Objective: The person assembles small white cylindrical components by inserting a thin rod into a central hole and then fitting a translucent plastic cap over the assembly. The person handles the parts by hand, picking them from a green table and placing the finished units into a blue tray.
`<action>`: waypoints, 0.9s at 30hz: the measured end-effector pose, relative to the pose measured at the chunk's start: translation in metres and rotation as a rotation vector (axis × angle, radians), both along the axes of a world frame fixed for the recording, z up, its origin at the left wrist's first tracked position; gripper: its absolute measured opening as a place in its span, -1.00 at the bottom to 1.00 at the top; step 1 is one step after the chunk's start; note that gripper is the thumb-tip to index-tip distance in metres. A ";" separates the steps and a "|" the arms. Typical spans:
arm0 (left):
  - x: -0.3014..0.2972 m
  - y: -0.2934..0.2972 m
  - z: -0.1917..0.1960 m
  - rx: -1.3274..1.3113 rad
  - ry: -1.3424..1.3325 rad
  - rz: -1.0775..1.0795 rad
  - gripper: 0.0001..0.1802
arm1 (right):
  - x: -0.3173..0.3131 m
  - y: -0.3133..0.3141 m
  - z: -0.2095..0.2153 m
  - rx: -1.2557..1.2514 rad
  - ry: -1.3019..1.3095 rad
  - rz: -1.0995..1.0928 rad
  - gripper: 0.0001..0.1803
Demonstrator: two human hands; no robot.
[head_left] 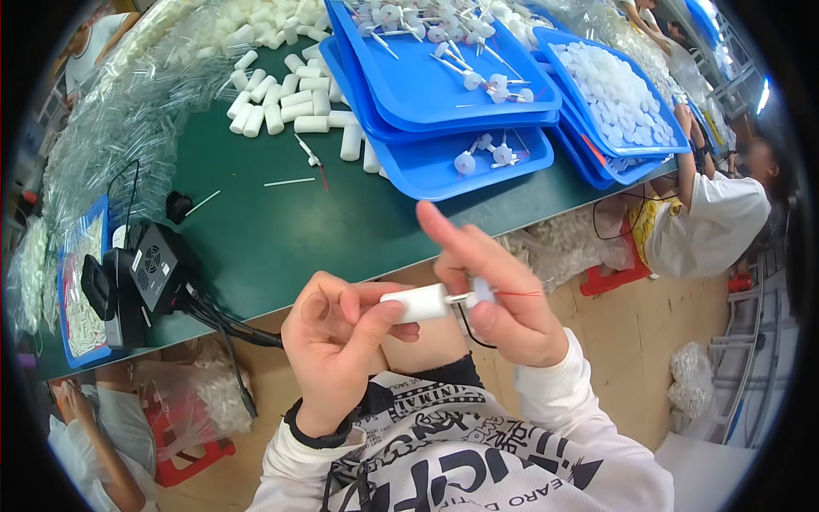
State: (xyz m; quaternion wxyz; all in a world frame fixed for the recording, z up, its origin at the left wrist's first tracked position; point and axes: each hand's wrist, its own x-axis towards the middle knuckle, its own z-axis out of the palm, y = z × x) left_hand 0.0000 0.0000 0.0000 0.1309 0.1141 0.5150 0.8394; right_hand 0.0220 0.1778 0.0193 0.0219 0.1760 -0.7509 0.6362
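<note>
Over my lap, just off the table edge, my left hand (337, 328) grips a white plastic cylinder (416, 305) between thumb and fingers. A thin white stem sticks out of the cylinder's right end. On that stem sits a translucent white disc (483, 291), with thin red wires (520, 293) trailing to the right. My right hand (495, 294) pinches the disc, its index finger stretched out upward. Part of the disc is hidden by the fingers.
Stacked blue trays (444, 102) hold stemmed disc pieces; another blue tray (614, 107) is heaped with discs. Loose white cylinders (290, 98) lie on the green table (247, 196). Clear tubes (128, 145) pile up at left, behind a black device (158, 266). A co-worker (717, 213) sits at right.
</note>
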 end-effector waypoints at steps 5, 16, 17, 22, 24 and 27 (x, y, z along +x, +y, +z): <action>0.009 0.006 -0.003 -0.059 0.124 0.099 -0.69 | -0.003 -0.003 -0.011 0.006 0.089 0.075 -0.36; 0.015 0.007 -0.020 -0.247 0.560 0.258 -0.65 | 0.007 -0.016 -0.026 -0.211 0.086 0.077 -0.23; 0.015 0.008 -0.020 -0.235 0.554 0.258 -0.65 | 0.007 -0.016 -0.025 -0.226 0.078 0.089 -0.22; 0.015 0.007 -0.019 -0.143 0.404 0.264 -0.66 | 0.014 -0.007 -0.022 -0.255 -0.003 -0.002 -0.07; 0.016 0.006 -0.019 -0.154 0.378 0.247 -0.67 | 0.023 -0.003 -0.025 -0.366 -0.071 -0.090 -0.32; 0.016 0.007 -0.022 -0.202 0.464 0.233 -0.68 | 0.019 0.002 -0.035 -0.229 -0.010 -0.145 -0.54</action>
